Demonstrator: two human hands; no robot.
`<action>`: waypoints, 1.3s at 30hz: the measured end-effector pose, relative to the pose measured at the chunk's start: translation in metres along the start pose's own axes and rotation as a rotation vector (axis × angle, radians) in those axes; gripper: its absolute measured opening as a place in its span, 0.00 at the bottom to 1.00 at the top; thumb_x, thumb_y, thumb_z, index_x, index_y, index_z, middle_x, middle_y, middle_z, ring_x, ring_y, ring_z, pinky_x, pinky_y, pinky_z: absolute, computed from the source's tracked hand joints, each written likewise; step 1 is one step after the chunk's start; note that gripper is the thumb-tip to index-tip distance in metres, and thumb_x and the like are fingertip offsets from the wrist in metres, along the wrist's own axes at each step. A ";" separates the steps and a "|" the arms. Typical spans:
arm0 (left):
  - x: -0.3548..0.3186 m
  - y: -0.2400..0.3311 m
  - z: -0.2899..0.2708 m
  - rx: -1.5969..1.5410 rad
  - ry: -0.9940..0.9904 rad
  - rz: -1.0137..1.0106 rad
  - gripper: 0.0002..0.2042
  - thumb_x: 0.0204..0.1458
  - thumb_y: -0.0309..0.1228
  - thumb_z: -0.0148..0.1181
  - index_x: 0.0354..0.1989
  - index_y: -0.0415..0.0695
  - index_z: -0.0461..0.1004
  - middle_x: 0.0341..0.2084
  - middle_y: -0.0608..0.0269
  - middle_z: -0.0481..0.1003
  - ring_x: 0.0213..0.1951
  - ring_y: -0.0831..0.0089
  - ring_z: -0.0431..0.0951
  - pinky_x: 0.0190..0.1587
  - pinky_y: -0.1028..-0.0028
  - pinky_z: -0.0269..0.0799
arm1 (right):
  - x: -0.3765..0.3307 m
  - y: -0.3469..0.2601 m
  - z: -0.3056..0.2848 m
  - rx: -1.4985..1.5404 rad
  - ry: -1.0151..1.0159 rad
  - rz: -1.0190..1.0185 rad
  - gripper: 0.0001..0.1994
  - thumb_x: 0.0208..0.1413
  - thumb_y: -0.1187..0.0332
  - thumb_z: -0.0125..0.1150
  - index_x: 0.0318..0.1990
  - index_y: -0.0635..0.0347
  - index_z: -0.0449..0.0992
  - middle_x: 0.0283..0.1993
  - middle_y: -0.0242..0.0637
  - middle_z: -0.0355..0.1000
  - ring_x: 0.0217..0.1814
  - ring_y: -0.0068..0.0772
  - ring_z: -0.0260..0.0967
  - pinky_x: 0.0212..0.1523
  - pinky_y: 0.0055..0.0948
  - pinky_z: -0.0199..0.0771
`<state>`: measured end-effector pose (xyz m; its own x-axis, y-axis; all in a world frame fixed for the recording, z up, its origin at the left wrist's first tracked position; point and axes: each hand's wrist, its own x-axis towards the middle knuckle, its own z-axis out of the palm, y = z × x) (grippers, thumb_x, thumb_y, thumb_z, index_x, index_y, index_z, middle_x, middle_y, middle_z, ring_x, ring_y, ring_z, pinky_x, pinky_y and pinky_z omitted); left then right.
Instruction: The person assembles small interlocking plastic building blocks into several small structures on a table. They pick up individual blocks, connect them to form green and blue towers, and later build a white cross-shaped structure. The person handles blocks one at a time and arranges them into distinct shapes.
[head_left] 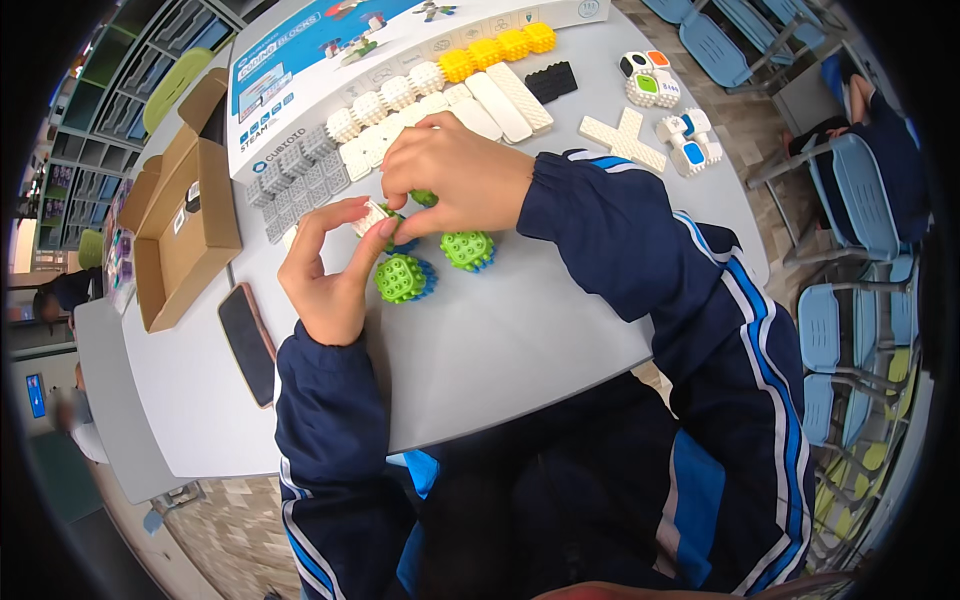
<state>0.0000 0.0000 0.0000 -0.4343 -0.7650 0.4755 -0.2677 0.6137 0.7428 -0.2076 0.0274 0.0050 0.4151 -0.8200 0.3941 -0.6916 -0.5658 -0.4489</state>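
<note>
My left hand (pixel 330 265) pinches a small white block (pixel 368 218) between thumb and fingertips. Beside it, my right hand (pixel 450 180) is closed, its fingers curled down onto a green studded piece with blue below, mostly hidden between the hands. Another green studded piece (pixel 425 198) shows in part under my right hand. Just nearer to me, two green studded wheels with blue undersides rest on the table: a left one (pixel 400 279) and a right one (pixel 468 251). My two hands almost touch.
Beyond my hands lie rows of grey blocks (pixel 300 175), white bars (pixel 500 108), yellow blocks (pixel 497 52) and a black piece (pixel 551 82), before a large printed box (pixel 330 75). An X-shaped white plate (pixel 624 139) sits right; an open cardboard box (pixel 185 235) and phone (pixel 248 343) left.
</note>
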 end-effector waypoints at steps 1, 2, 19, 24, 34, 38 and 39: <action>0.000 -0.003 -0.001 -0.037 0.007 -0.005 0.11 0.42 0.21 0.71 0.34 0.37 0.78 0.37 0.54 0.80 0.42 0.67 0.78 0.50 0.71 0.69 | 0.000 0.000 0.000 0.017 0.001 0.002 0.13 0.47 0.55 0.69 0.30 0.52 0.75 0.38 0.26 0.74 0.53 0.30 0.67 0.61 0.40 0.53; 0.000 -0.006 -0.002 -0.074 0.013 -0.011 0.10 0.42 0.20 0.71 0.33 0.36 0.78 0.37 0.54 0.80 0.41 0.67 0.78 0.49 0.72 0.69 | 0.001 0.001 0.001 0.034 0.002 0.003 0.13 0.47 0.55 0.69 0.30 0.52 0.75 0.38 0.26 0.74 0.52 0.30 0.67 0.61 0.40 0.53; -0.007 -0.010 0.004 -0.174 0.013 -0.049 0.08 0.42 0.18 0.71 0.29 0.35 0.76 0.36 0.53 0.78 0.43 0.67 0.78 0.49 0.71 0.69 | -0.001 0.002 0.002 0.092 0.046 -0.030 0.12 0.43 0.60 0.71 0.28 0.55 0.73 0.35 0.28 0.74 0.48 0.33 0.70 0.56 0.39 0.59; -0.006 -0.011 0.006 -0.226 -0.011 -0.060 0.07 0.43 0.18 0.70 0.29 0.35 0.76 0.35 0.54 0.78 0.44 0.66 0.78 0.49 0.71 0.70 | -0.001 0.003 -0.001 0.115 0.033 -0.024 0.13 0.42 0.61 0.71 0.29 0.56 0.75 0.33 0.31 0.74 0.45 0.37 0.71 0.50 0.37 0.64; -0.008 -0.018 0.002 -0.175 -0.025 0.059 0.05 0.48 0.19 0.66 0.32 0.34 0.78 0.39 0.53 0.78 0.44 0.68 0.78 0.50 0.72 0.70 | 0.005 -0.006 -0.006 0.096 -0.024 0.051 0.13 0.42 0.63 0.71 0.31 0.60 0.77 0.34 0.40 0.75 0.43 0.42 0.71 0.45 0.36 0.70; -0.010 -0.026 0.015 -0.400 -0.004 -0.018 0.07 0.50 0.22 0.65 0.37 0.35 0.79 0.41 0.52 0.79 0.45 0.69 0.78 0.51 0.72 0.70 | 0.006 -0.010 -0.012 0.049 -0.093 0.139 0.12 0.43 0.63 0.71 0.30 0.61 0.77 0.35 0.41 0.75 0.45 0.43 0.71 0.46 0.37 0.70; -0.007 -0.025 0.016 -0.488 -0.005 -0.056 0.07 0.51 0.22 0.64 0.38 0.35 0.79 0.42 0.52 0.79 0.46 0.69 0.77 0.51 0.72 0.70 | 0.008 -0.012 -0.016 0.032 -0.110 0.151 0.12 0.43 0.63 0.70 0.30 0.61 0.77 0.35 0.41 0.75 0.45 0.43 0.71 0.46 0.37 0.70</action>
<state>-0.0037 -0.0070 -0.0294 -0.4356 -0.7922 0.4274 0.1434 0.4077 0.9018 -0.2059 0.0292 0.0263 0.3711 -0.8993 0.2314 -0.7324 -0.4367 -0.5225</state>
